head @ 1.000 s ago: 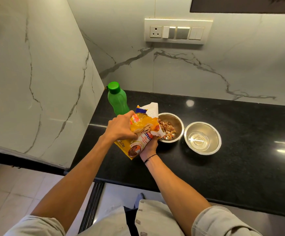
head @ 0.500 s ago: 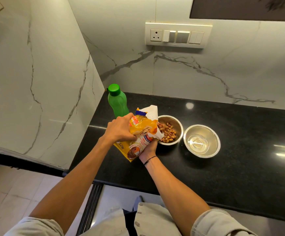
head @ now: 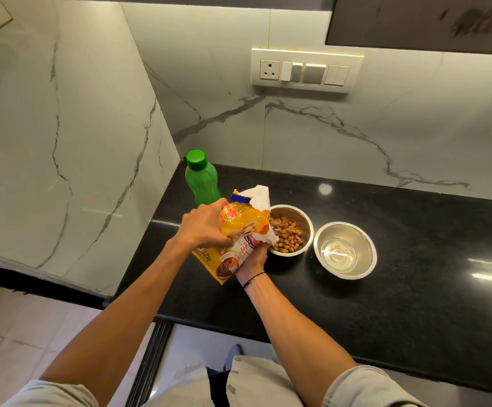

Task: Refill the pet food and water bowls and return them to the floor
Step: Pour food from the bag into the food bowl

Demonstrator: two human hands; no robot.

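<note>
Black countertop [head: 385, 304], marble backsplash [head: 356, 136], switch panel [head: 306, 70], tiled floor [head: 18, 342]

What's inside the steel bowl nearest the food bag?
The steel bowl holds brown kibble, piled toward its near side, with bare metal at the far wall. The torn mouth of the food bag overhangs the left rim, hiding what lies beneath it.
</note>
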